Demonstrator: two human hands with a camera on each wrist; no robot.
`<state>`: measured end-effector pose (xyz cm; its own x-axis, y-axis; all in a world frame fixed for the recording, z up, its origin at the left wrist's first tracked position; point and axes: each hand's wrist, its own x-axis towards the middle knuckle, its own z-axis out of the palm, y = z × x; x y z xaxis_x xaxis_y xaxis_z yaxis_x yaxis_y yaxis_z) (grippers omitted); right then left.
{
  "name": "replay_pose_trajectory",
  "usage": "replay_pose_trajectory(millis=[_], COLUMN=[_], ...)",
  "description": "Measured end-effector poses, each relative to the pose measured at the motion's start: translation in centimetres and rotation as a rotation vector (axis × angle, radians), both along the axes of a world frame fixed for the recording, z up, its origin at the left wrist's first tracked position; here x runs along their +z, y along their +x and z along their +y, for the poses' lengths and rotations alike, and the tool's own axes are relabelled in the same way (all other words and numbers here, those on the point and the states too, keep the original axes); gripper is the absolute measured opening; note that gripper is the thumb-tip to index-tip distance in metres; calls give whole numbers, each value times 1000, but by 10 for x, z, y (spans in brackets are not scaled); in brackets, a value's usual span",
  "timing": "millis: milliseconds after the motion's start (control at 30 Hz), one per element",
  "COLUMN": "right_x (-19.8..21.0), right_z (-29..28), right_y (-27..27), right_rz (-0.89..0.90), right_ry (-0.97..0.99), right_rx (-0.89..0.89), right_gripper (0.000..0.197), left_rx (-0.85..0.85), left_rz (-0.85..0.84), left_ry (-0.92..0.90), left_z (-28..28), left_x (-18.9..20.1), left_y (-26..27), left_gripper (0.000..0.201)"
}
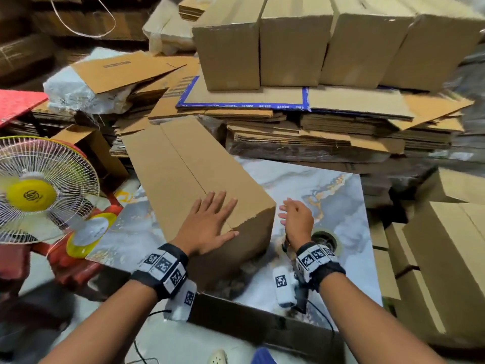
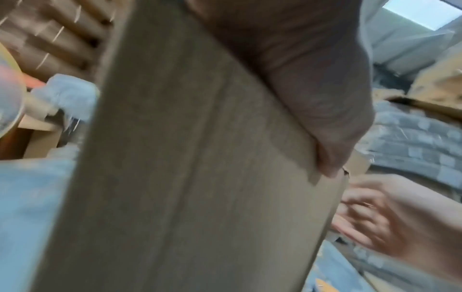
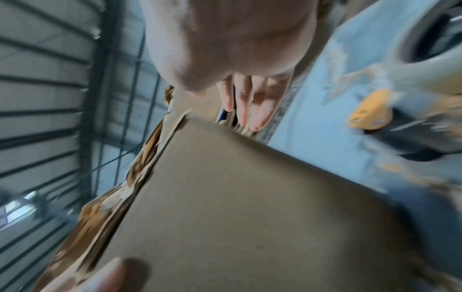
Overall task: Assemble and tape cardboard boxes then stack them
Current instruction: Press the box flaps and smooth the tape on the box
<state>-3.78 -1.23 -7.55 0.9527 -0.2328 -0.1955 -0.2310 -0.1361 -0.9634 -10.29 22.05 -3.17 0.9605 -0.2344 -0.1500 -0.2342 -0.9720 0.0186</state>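
Cardboard box (image 1: 194, 177), long and assembled, lies on a marble-patterned slab (image 1: 328, 185) at the centre of the head view, its length running from the near end toward 11 o'clock, with a flap seam along its top. The left hand (image 1: 207, 224) rests flat on the top of the near end, fingers straight and spread, thumb at the edge. The right hand (image 1: 298, 222) hovers just beside the box's near corner at 3 o'clock, fingers relaxed and open, holding nothing. A tape roll (image 1: 324, 239) lies on the slab just behind that wrist.

At 9 o'clock stands a white-caged fan (image 1: 39, 190) with a yellow hub. At 3 o'clock, more assembled boxes (image 1: 441, 271) are stacked. Farther off, toward 12 o'clock, piles of flattened cardboard (image 1: 315, 127) carry a row of upright boxes (image 1: 325, 40).

Only the left wrist view, blurred, shows the left palm (image 2: 312, 79) against the cardboard from beneath. Only the right wrist view shows a corrugated metal wall (image 3: 45, 98) and the right fingertips (image 3: 260, 116) clear of the box edge.
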Motion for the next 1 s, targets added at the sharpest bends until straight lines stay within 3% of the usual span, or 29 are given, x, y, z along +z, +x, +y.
replay_pose_trajectory(millis=[67,233,300,433,600,800,933,1000], right_x=[-23,-63,-75,-86,-107,-174,-123,-109], right_z=[-27,-76,-85,-81,-75,-72,-63,-60], right_y=[-6,-38,-46,-57,-83,-79,-65,-61], right_rz=[102,378,415,444,528,638,662,653], right_ry=[-47,-303,-339,-407,-236,132,324,468], right_rx=[-56,58,51,70,-117,-276,-173,-138], right_gripper=[24,21,27,17,46,69,22,14], left_rx=[24,92,118,205,299,334,220,114], left_rz=[-9,2,-3,4,38,46,90,82], left_ry=[-18,-32,-42,-90,-150,-165,-71,-27], left_z=[-1,-17,-29,-56,-90,-105,-94,-81], left_x=[-1,1,0,2,3,6,16,23], left_y=[8,37,48,61,70,74,81,84], left_gripper=[97,100,92,81,83,89,106,105])
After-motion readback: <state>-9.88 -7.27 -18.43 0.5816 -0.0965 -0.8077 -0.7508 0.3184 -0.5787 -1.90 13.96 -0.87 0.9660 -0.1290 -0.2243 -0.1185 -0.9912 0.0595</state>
